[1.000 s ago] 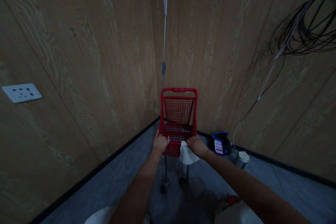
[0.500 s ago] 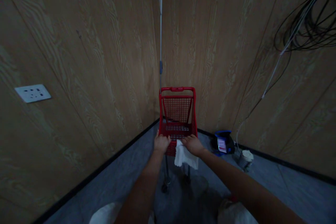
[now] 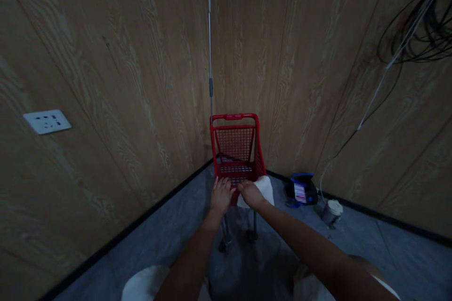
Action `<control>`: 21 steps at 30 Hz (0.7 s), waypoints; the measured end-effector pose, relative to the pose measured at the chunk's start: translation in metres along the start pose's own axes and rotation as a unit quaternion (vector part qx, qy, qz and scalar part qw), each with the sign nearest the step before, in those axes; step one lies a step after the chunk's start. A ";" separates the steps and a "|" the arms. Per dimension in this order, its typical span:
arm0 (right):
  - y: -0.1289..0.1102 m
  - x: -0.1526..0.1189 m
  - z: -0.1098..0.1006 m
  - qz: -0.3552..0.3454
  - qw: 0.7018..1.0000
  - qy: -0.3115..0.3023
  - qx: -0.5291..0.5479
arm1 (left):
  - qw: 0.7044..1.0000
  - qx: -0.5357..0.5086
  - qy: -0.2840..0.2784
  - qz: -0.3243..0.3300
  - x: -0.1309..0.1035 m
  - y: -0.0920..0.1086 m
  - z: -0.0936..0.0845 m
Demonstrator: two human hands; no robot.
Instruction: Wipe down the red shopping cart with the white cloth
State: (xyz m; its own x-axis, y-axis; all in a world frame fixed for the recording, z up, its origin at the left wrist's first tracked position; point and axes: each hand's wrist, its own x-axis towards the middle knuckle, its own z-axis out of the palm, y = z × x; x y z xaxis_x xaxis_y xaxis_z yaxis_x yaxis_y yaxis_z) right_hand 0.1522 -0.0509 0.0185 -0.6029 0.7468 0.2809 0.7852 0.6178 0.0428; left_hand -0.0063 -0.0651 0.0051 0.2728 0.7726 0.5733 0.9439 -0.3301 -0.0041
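Note:
A small red shopping cart [image 3: 235, 143] stands in the corner, its handle on the far side and its near rim toward me. My left hand [image 3: 221, 194] is on the left part of that near rim, its fingers curled over the edge. Beside it, my right hand [image 3: 250, 193] is closed on a white cloth [image 3: 265, 189] at the right part of the rim. The cloth spreads out to the right of the hand and hangs below it. Its part under the fingers is hidden. Both hands cover some of the cart's front edge.
A thin metal pole [image 3: 210, 56] rises behind the cart. On the floor to the right are a black and blue bag [image 3: 302, 190] and a bucket [image 3: 332, 212]. Cables [image 3: 416, 33] hang on the right wall; a socket plate [image 3: 47, 121] is on the left wall.
My right hand has shifted slightly left, nearer my left hand. The white cloth, which hung down below the rim, now lies higher and further right. My left fingers reach further over the rim.

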 end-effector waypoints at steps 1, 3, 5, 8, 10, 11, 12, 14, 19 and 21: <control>-0.005 0.003 0.000 -0.002 1.000 -0.001 0.009 | 1.000 0.003 -0.004 -0.001 0.000 -0.001 -0.001; -0.005 0.002 -0.003 -0.019 0.999 0.016 0.025 | 1.000 0.009 -0.016 -0.002 0.001 -0.005 -0.004; 0.006 -0.006 -0.009 -0.037 0.997 0.059 0.031 | 1.000 0.010 -0.021 0.000 0.000 -0.011 -0.006; 0.033 -0.026 -0.016 -0.009 0.994 0.107 0.007 | 1.000 0.006 -0.019 0.002 -0.001 -0.017 -0.007; 0.044 -0.035 -0.016 0.012 0.996 0.089 -0.014 | 1.000 0.003 -0.018 0.000 -0.002 -0.016 -0.006; 0.047 -0.037 -0.014 0.019 0.997 0.073 -0.022 | 1.000 0.002 -0.017 -0.003 -0.001 -0.015 -0.005; 0.046 -0.038 -0.013 0.027 0.998 0.059 -0.026 | 1.000 0.000 -0.015 -0.005 -0.001 -0.013 -0.004; 0.039 -0.034 -0.008 0.050 0.997 0.043 -0.026 | 1.000 0.000 -0.010 -0.012 -0.001 -0.010 -0.003; 0.005 -0.016 -0.002 0.064 0.997 0.030 -0.018 | 0.999 0.024 -0.016 -0.020 0.000 -0.005 -0.003; -0.007 -0.009 -0.001 0.057 0.998 0.032 -0.014 | 0.999 0.029 -0.023 -0.025 0.000 -0.004 -0.004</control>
State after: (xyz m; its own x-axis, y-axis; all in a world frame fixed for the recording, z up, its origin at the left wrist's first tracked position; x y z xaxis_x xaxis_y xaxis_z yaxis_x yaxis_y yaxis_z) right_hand 0.1517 -0.0621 0.0164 -0.4995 0.7944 0.3456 0.8525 0.5216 0.0331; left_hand -0.0111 -0.0662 0.0085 0.2328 0.8119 0.5353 0.9653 -0.2598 -0.0257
